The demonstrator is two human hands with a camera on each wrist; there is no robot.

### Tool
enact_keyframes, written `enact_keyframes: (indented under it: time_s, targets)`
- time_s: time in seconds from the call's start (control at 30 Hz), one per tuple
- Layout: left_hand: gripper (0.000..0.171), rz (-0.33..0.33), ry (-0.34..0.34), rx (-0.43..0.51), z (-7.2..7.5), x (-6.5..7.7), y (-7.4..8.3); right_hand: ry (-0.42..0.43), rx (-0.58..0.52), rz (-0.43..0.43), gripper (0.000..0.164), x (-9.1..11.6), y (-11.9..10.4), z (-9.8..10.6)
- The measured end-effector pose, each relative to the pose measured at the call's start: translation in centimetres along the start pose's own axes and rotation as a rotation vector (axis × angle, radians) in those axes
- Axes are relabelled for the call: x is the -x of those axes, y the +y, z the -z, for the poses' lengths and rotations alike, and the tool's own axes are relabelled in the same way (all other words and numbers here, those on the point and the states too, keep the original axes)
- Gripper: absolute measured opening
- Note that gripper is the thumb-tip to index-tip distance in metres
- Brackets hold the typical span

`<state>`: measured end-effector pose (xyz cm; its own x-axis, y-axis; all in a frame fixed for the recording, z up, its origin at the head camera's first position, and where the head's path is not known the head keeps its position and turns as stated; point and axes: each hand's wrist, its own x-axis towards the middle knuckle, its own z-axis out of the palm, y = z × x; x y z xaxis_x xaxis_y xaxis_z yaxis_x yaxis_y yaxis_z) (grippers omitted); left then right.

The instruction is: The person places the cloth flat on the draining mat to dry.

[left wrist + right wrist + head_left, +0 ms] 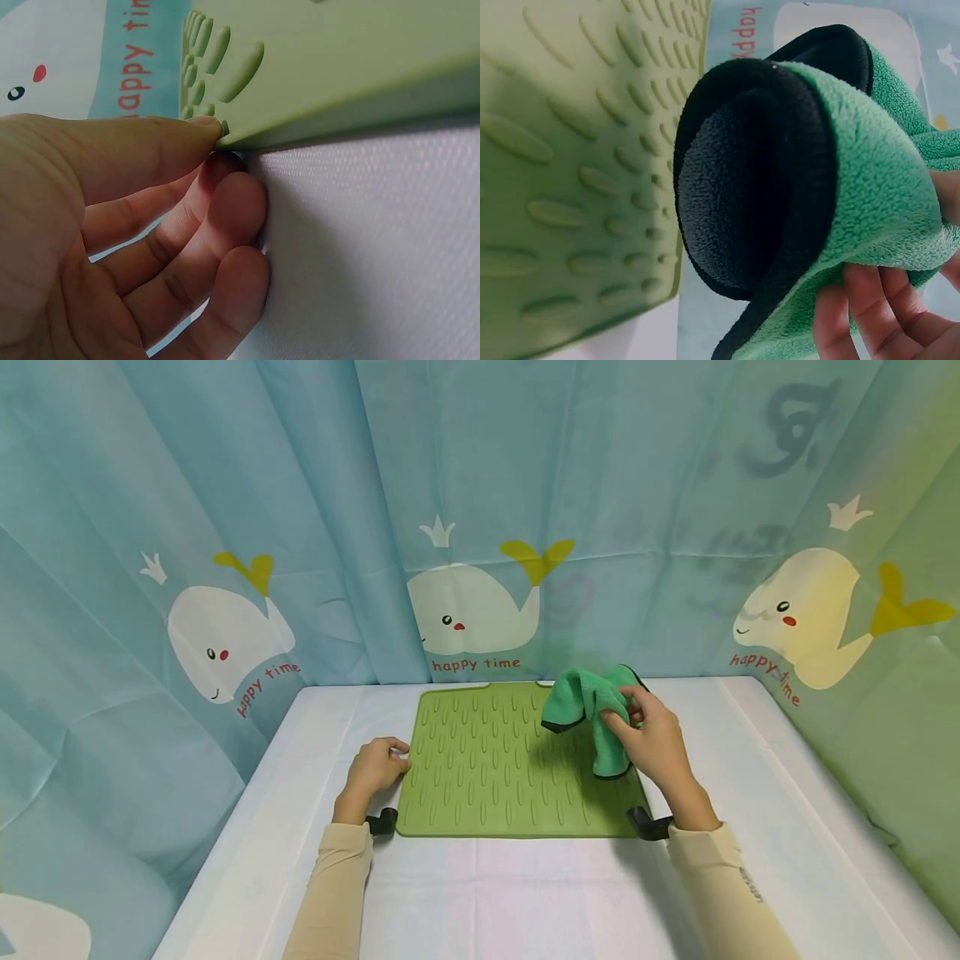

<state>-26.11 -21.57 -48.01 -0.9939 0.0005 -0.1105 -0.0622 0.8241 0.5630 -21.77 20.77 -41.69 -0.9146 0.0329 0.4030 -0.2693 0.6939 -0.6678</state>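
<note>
Taking the mat (pixel 480 760) as the dial, with twelve toward the curtain (pixel 637 485), the left hand (pixel 375 766) is at nine o'clock, its grip narrow on the mat's edge: the left wrist view shows the thumb (pixel 150 154) on top and fingertips below. The right hand (pixel 652 735) pinches the green cloth (pixel 592 702) at about two o'clock; its grip is closed on a bunched fold, and the rest droops toward the mat. The cloth appears lifted, with a shadow on the mat beneath it.

To handle this well, I'd keep that nine o'clock hold light but steady, since the mat looks bendy and its thin edge could curl if pulled up. The cloth would lie better spread than bunched; a hold nearer its dark-edged border should let it open out. Any pass over the raised bumps is best made along their length, twelve to six, to avoid snagging.

The views show no container: the mat is a flat, bumpy sheet on the white counter (pixel 750 760).
</note>
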Motion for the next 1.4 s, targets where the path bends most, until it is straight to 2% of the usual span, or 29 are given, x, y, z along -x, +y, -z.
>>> enact_keyframes:
  time_s: [0.3, 0.53, 0.73, 1.23, 1.4]
  targets:
    - [0.031, 0.000, 0.002, 0.003, -0.1, 0.0, 0.0, -0.036, -0.044, 0.013, 0.038, -0.1, -0.8, -1.3]
    - [0.031, 0.006, -0.014, 0.049, -0.3, -0.1, 0.0, -0.056, -0.113, 0.020, 0.040, 0.1, -1.4, -2.6]
    - [0.031, 0.016, -0.016, 0.052, -0.2, -0.1, 0.0, -0.072, -0.176, 0.038, 0.040, 0.1, -1.9, -3.9]
    - [0.030, 0.060, -0.042, 0.167, -0.2, 0.1, 0.3, -0.121, -0.226, 0.019, 0.038, 0.5, -2.2, -7.6]
    - [0.031, 0.055, -0.045, 0.168, -0.2, 0.1, 0.2, -0.143, -0.220, 0.037, 0.036, 0.9, -2.1, -8.5]
